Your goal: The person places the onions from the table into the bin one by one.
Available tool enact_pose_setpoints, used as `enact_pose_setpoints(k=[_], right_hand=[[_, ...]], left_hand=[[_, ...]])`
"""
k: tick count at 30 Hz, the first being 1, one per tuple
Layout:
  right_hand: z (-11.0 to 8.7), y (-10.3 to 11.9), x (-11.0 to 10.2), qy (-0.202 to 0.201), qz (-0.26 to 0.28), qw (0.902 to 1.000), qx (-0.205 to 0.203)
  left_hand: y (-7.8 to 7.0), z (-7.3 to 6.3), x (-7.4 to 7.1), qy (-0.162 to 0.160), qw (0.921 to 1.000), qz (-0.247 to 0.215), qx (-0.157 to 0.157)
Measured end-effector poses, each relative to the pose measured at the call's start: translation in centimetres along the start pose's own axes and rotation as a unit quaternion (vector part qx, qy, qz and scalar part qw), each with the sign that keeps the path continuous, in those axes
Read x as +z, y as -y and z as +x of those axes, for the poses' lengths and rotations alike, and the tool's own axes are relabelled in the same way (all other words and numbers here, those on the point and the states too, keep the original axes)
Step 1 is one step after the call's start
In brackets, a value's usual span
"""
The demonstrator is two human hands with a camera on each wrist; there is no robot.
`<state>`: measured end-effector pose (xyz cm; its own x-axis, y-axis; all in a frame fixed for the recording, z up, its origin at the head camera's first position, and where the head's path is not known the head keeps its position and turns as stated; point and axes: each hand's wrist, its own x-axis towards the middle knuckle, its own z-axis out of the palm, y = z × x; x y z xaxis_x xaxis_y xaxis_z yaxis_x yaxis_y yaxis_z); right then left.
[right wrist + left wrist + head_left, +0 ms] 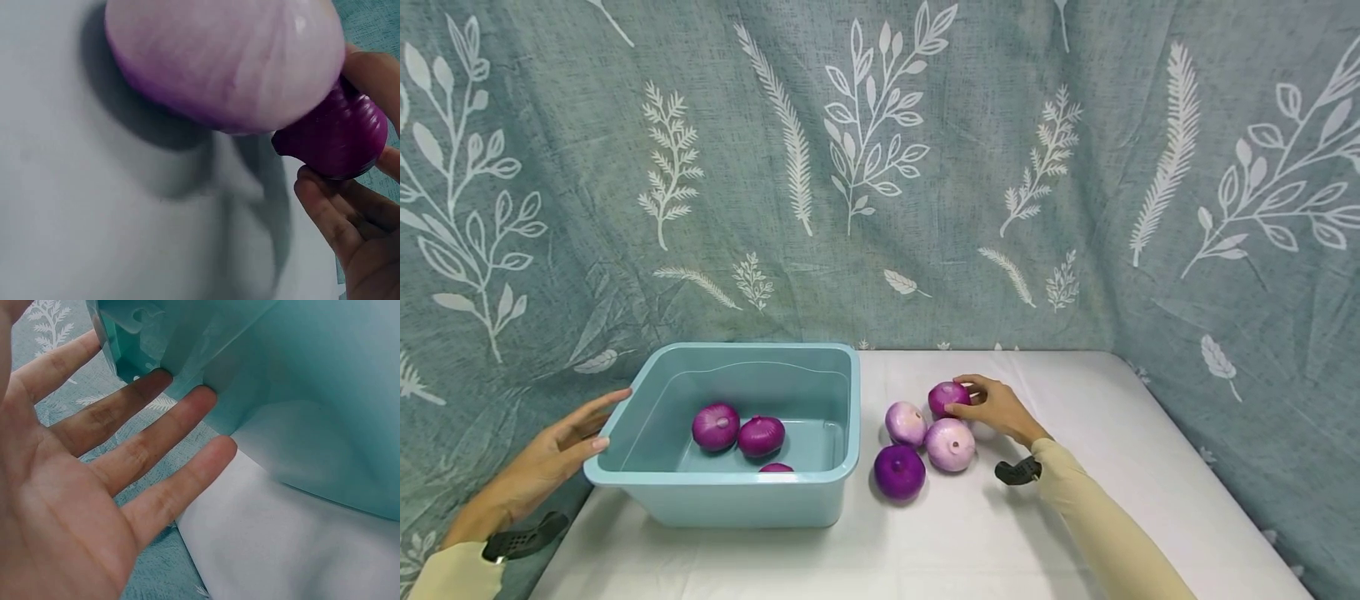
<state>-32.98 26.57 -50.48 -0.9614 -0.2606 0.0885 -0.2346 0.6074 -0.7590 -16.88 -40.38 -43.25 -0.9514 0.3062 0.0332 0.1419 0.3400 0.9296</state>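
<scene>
Presently, fingers of right hand [1003, 412] pinch a red onion [946, 401] | roundish onion sits right of blue plastic tub [737, 504], on that hand's tub-facing side; right hand nearer | right forearm [1101, 517] slants in from tub's near right | left hand [561, 442], fingers outstretched, touches tub's left side

The near wall of the light-blue rectangular plastic tub [737, 504] hides most of one glossy round purple onion [777, 468]; the right wrist view's top edge cuts off a round, pale-violet onion [225, 62], its right edge the bare right hand [996, 407]; the left wrist view crops the bare left hand [75, 487].
</scene>
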Motion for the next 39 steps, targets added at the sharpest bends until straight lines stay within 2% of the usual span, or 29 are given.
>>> enact_pose_setpoints(k=[8,21,24,31,39], right_hand=[[-0.3,0.5,-1.0,-0.011,0.002,0.9996,-0.025],[-1.2,2.6,-1.6,0.000,0.071,0.9956,-0.060],[-1.4,3.3,-1.5,0.001,0.078,0.9944,-0.071],[-1.5,5.5,-1.4,-0.006,0.054,0.9930,-0.104],[-1.5,8.0,-0.9,0.002,0.072,0.9884,-0.134]], left_hand=[[0.0,-0.1,0.1,0.001,1.0000,-0.003,-0.002],[0.2,-0.2,0.0,0.007,0.9999,-0.011,0.007],[0.2,-0.2,0.0,0.008,0.9999,-0.013,0.005],[0.1,0.0,-0.1,0.009,0.9998,-0.014,0.005],[0.0,0.0,-0.1,0.010,0.9998,-0.013,0.014]])
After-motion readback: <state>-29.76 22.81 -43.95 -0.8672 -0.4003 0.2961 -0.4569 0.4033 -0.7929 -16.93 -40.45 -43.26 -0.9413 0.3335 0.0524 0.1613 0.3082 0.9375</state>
